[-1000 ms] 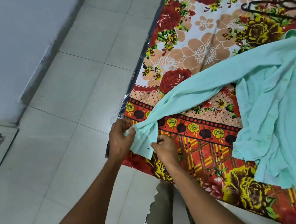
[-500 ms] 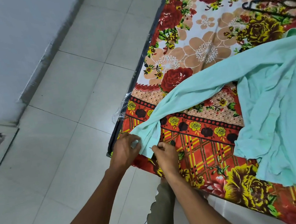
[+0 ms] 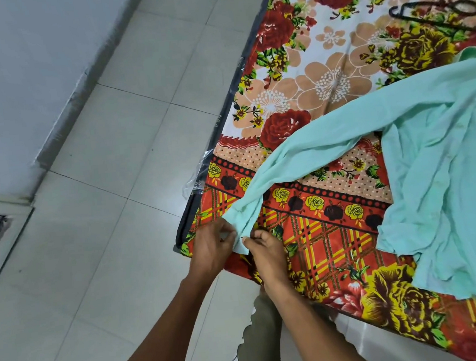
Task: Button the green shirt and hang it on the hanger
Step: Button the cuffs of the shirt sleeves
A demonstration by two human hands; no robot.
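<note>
The pale green shirt (image 3: 446, 177) lies spread on the flowered bed sheet (image 3: 309, 86), its body at the right and one long sleeve stretched toward the bed's near left corner. At that corner my left hand (image 3: 212, 248) pinches the left side of the sleeve cuff (image 3: 239, 223), and my right hand (image 3: 265, 249) pinches the cuff's right edge close beside it. The two hands almost touch. A dark hanger (image 3: 436, 14) lies on the sheet at the far right, apart from the shirt.
The bed's dark edge (image 3: 226, 117) runs diagonally from the top centre to the near corner. Grey floor tiles (image 3: 118, 162) fill the left side, bounded by a wall (image 3: 17, 70). My trouser leg (image 3: 260, 338) shows below the hands.
Both hands have drawn closer together on the cuff and shifted a little down toward the bed's corner. The sleeve end has followed them; the shirt's body lies as before.
</note>
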